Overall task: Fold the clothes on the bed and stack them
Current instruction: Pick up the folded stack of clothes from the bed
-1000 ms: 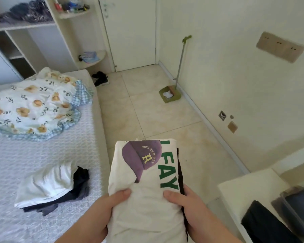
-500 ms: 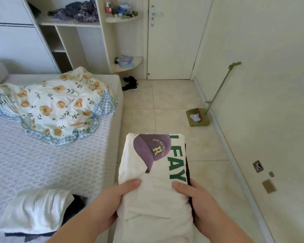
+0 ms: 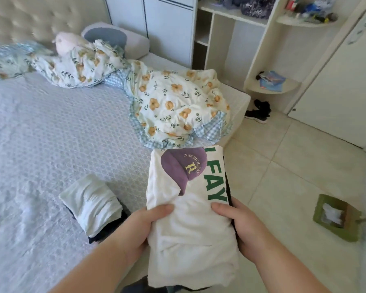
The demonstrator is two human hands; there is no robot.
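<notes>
Both hands carry a folded white T-shirt (image 3: 190, 218) with a purple cap print and green letters, held in the air over the near right edge of the bed (image 3: 40, 144). The left hand (image 3: 140, 227) grips the shirt's left side, thumb curled over the top; the right hand (image 3: 241, 225) grips the right side the same way. A dark edge shows along the shirt's right side and below it, possibly another folded garment underneath, though the view does not settle that. On the bed just left of the left hand lies a small stack of clothes (image 3: 93, 206): a folded white piece on top of dark pieces. Farther up the bed a flowered quilt (image 3: 173, 106) lies crumpled, with a pillow (image 3: 123, 39) near the headboard. On the tiled floor (image 3: 283, 166) to the right sits a green dustpan (image 3: 336, 218), and dark shoes (image 3: 260, 112) lie near the shelf unit (image 3: 260, 49).
</notes>
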